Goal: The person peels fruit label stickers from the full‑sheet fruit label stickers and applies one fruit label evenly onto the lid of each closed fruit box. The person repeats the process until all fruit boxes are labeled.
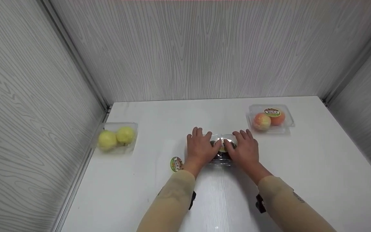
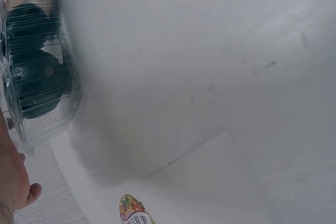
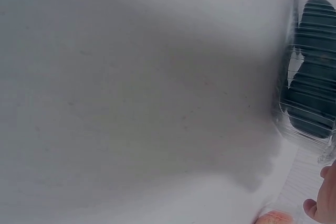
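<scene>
A clear plastic fruit box (image 1: 221,162) stands on the table between the two hands. Dark round fruits (image 2: 38,83), their kind not certain, show through its ribbed wall; the right wrist view also has these dark fruits (image 3: 313,95). On the lid lies an oval label (image 1: 223,149), partly covered by both thumbs. The left hand (image 1: 201,149) rests along the box's left side with fingers extended and its thumb on the label. Across from it, the right hand (image 1: 245,150) lies on the right side, fingers spread, thumb also on the label.
Left of the hands lies a loose oval sticker (image 1: 176,164). A clear box (image 1: 134,126) with two yellow-green fruits sits at the far left. At the back right, another labelled clear box (image 1: 255,109) holds two reddish fruits. Wood-grained panels (image 1: 185,51) enclose the white table (image 1: 114,193).
</scene>
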A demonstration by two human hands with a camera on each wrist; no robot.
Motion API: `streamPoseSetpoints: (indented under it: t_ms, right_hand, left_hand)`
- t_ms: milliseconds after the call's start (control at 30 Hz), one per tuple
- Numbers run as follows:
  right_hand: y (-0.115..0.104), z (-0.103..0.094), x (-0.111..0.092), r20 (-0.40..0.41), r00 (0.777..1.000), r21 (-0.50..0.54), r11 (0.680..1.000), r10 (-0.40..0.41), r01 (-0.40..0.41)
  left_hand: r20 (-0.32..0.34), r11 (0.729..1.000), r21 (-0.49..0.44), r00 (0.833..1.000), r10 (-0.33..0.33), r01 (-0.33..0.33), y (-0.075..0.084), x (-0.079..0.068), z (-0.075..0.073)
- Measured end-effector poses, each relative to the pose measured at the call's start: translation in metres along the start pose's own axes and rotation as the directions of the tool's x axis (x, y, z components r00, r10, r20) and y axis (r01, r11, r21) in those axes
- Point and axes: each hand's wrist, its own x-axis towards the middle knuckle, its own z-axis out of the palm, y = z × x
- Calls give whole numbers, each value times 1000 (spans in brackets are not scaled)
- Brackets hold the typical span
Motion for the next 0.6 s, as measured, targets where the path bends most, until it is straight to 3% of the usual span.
streamPoseSetpoints:
  t_ms: [167, 400, 600]
  right_hand:
    - [1, 1, 0, -7, 1000, 12, 1000, -2, 2]
    - [2, 2, -2, -17, 1000, 27, 1000, -5, 5]
    - [1, 2, -2, 6, 1000, 31, 999, 15, -15]
  left_hand:
    - [-21, 1000, 7, 1000, 7, -7, 1, 0, 0]
    - [16, 1000, 19, 1000, -3, 2, 2, 0, -1]
    - [2, 1000, 8, 1000, -5, 5, 2, -1, -1]
